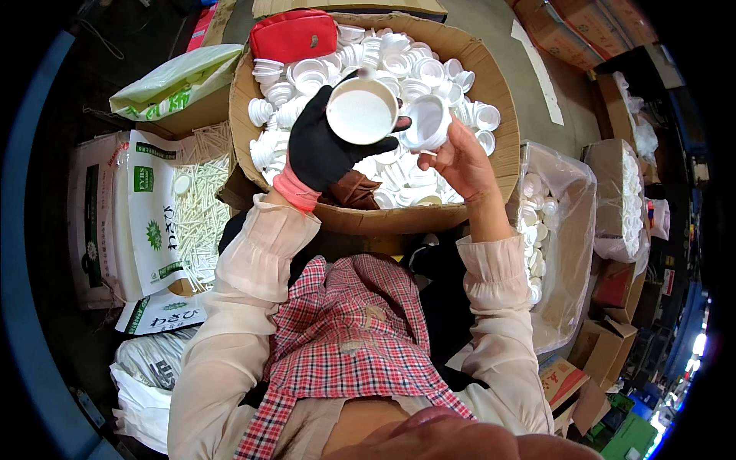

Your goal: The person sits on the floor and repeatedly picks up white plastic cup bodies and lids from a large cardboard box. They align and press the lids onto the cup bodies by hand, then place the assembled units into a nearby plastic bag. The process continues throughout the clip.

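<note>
My left hand (318, 146), in a black glove, is wrapped round a round white cup-like piece (362, 113) with a cream rim, its opening toward me. In my bare right hand (464, 157) a white plastic cup-shaped part (426, 123) is pinched by its edge, right beside the first piece. The fingertips of the glove come close to this part; I cannot tell if they touch it. Both hands are over a big cardboard box (502, 100) heaped with white flanged plastic parts (399, 172) like those in my right hand.
A red pouch (294, 36) lies on the box's far left corner, brown cloth (349, 190) at its near side. On the left stands an open bag of thin white sticks (205, 222). A plastic-lined box (563, 253) on the right holds round white pieces (534, 230).
</note>
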A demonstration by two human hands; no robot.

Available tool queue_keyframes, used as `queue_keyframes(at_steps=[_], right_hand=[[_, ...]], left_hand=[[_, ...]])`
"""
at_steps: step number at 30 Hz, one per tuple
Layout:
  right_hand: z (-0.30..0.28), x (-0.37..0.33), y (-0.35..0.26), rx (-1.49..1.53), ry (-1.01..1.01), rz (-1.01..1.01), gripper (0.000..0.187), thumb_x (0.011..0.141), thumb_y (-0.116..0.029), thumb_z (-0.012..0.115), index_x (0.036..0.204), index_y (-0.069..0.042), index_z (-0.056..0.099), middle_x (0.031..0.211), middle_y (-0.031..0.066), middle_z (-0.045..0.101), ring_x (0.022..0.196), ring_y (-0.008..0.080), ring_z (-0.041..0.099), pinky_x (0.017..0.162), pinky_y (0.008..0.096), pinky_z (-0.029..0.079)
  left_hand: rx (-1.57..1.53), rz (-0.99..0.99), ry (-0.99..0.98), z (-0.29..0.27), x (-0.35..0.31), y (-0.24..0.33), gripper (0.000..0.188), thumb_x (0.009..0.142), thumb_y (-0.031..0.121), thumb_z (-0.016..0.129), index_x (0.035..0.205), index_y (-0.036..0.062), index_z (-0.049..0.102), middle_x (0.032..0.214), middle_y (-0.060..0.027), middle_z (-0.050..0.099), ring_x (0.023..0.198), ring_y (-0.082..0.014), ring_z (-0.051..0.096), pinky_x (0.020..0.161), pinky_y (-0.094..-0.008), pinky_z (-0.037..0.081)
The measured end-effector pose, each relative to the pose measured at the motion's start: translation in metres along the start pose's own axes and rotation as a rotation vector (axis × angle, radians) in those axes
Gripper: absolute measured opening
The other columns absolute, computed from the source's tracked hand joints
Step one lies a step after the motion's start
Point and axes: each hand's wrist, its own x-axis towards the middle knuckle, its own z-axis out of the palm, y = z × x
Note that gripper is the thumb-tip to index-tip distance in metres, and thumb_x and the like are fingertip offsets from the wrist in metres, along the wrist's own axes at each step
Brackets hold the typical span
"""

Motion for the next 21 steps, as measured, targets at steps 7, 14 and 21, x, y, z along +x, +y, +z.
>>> queue_keyframes(at_steps=[7, 14, 21], right_hand=[[0.031, -0.001, 0.011, -0.341, 0.034, -0.217, 0.064, 0.085, -0.025, 0.068, 0.138, -0.005, 0.039, 0.135, 0.0155, 0.044, 0.093, 0.0232, 0.062, 0.075, 0.0367, 0.056], [0.039, -0.004, 0.012, -0.640, 0.102, -0.261, 0.056, 0.081, -0.011, 0.071, 0.132, -0.007, 0.046, 0.123, 0.0122, 0.050, 0.086, 0.0186, 0.062, 0.069, 0.0308, 0.055], [0.040, -0.001, 0.015, -0.639, 0.188, -0.187, 0.047, 0.093, -0.023, 0.055, 0.134, -0.005, 0.041, 0.111, 0.0131, 0.058, 0.083, 0.0205, 0.063, 0.064, 0.0311, 0.056]], left_hand=[[0.951, 0.371, 0.042, -0.010, -0.004, -0.026, 0.056, 0.079, 0.029, 0.074, 0.124, 0.0024, 0.054, 0.125, -0.0096, 0.059, 0.111, -0.0208, 0.057, 0.096, -0.0328, 0.042], [1.290, 0.571, 0.097, -0.006, -0.005, -0.010, 0.061, 0.068, 0.031, 0.082, 0.117, 0.0019, 0.059, 0.117, -0.0100, 0.064, 0.103, -0.0202, 0.061, 0.090, -0.0310, 0.045], [1.415, 0.656, 0.069, -0.016, -0.007, -0.018, 0.061, 0.071, 0.029, 0.080, 0.119, 0.0003, 0.057, 0.118, -0.0107, 0.064, 0.103, -0.0219, 0.061, 0.093, -0.0307, 0.044]])
